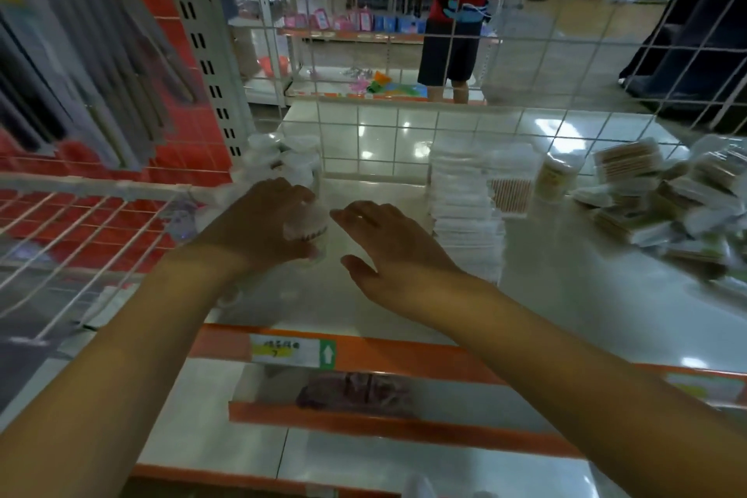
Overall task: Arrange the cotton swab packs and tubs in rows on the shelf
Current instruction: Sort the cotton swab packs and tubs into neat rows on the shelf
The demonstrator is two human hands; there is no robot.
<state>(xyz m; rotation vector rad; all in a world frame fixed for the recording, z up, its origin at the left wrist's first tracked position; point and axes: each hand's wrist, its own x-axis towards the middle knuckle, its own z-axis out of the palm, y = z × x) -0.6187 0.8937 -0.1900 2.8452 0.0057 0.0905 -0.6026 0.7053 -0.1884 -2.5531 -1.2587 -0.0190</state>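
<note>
Held tub: a clear round tub (309, 224) with a white lid, at the left of the shelf (566, 295), tilted; blur hides whether its base touches the surface.
Left hand: the left hand (269, 222) is wrapped over the tub from the left, fingers closed on its lid and side.
Right hand: the right hand (388, 237) hovers just right of the tub, fingers spread and holding nothing; whether its fingertips touch the tub I cannot tell.
Other tubs: a cluster of tubs (283, 158) stands behind the held one, in the shelf's left rear corner.
Pack stack: white cotton swab packs (465, 210) lie piled in a row near the middle, right of the hands.
Upright tub: a yellow-labelled tub (556, 178) stands beside the stack.
Loose packs: a jumbled heap of packs (667, 206) fills the right end.
Backing: white wire mesh (404, 53) rises behind the shelf.
Front edge: an orange rail with a price label (283, 350).
</note>
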